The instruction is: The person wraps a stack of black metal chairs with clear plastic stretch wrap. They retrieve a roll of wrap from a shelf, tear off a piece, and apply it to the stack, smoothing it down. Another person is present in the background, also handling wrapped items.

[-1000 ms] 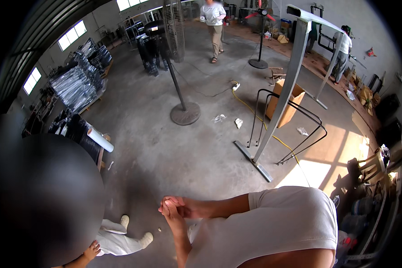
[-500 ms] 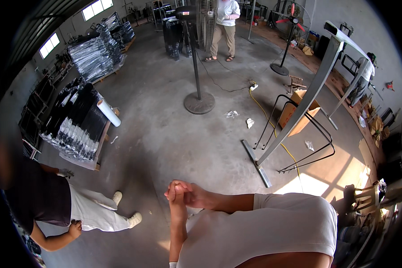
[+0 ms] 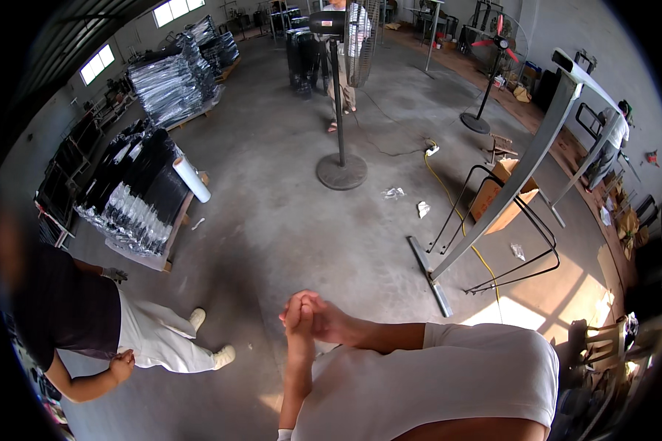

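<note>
My left hand (image 3: pixel 299 314) and my right hand (image 3: pixel 329 323) are clasped together at the lower middle. The fingers are folded closed around each other, and no object shows between them. My left forearm rises from the lower edge, while the right one reaches across from the right out of a white sleeve (image 3: pixel 485 335). Bare grey concrete floor (image 3: pixel 250 250) lies beyond the hands, which touch nothing but each other. The palms are hidden.
A person in a dark top (image 3: pixel 81 294) stands at the left. Wrapped black stacks (image 3: pixel 143 195) sit on pallets. A pedestal fan (image 3: pixel 338 110), a grey metal stand (image 3: pixel 511 184), a cardboard box (image 3: pixel 504 206), a bent black frame (image 3: pixel 544 257) and a yellow cable (image 3: pixel 449 191) lie ahead and right.
The view has turned slightly, so the surroundings sit further right. The person in the background has moved left, behind the fan. My hands stay clasped.
</note>
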{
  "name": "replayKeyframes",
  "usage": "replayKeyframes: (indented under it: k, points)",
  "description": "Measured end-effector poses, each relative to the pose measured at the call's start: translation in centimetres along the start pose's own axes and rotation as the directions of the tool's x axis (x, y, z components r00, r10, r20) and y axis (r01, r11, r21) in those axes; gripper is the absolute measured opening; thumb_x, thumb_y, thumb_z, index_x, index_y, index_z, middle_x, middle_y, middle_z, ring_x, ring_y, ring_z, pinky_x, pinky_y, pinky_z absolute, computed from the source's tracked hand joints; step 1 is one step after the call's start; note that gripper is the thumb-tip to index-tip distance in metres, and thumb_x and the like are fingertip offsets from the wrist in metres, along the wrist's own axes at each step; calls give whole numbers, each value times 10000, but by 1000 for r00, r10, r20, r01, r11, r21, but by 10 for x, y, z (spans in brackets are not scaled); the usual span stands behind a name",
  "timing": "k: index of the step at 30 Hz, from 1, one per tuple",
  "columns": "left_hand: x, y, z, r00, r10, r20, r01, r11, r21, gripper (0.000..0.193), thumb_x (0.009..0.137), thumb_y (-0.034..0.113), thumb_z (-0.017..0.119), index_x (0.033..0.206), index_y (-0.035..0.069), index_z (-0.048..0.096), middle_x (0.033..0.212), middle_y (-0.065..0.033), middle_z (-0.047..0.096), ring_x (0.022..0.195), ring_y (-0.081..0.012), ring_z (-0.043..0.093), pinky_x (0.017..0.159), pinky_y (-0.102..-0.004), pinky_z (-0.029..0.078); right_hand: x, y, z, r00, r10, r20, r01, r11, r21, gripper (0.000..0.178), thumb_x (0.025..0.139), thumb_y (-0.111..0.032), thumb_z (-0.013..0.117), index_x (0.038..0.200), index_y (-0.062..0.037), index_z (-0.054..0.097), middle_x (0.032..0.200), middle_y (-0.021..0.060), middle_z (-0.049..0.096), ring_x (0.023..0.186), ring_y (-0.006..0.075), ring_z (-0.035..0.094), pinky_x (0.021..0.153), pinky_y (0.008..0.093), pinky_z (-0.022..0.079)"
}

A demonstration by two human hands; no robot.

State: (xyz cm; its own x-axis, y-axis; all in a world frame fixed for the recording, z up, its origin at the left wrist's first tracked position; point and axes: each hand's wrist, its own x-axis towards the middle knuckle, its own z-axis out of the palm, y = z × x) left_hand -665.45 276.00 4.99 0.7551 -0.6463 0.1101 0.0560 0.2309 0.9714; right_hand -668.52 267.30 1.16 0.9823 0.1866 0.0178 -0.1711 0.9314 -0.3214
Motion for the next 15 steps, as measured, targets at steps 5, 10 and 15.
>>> replayKeyframes:
  k: [5, 10, 15]
  points:
    - [3, 9, -2, 992, 10, -127, -16, 999, -44, 351, 830, 16, 363, 1174, 33, 431, 1001, -79, 516, 552, -90, 419, 604, -249, 446, 13, -31, 35, 993, 112, -37, -118, 968, -220, 300, 860, -347, 497, 996, -80, 510, 1028, 85, 537, 976, 185, 507, 836, 314, 406]
    - [-16, 43, -20, 979, -78, -188, 60, 993, -98, 390, 805, -13, 373, 1186, 41, 434, 1049, -102, 536, 525, -71, 425, 600, -261, 469, 51, -76, 52, 993, -94, -64, 31, 764, -645, 217, 877, -257, 491, 961, -64, 543, 851, 48, 583, 812, 122, 558, 708, 253, 436]
    - [-30, 23, -51, 953, -201, -225, 159, 969, -191, 342, 783, -35, 422, 1107, 47, 496, 967, -65, 557, 496, -46, 388, 540, -242, 442, 93, -112, 51, 993, -112, 27, 100, 720, -686, 201, 879, -233, 491, 922, -48, 556, 606, -20, 474, 561, 78, 455, 557, 219, 368]
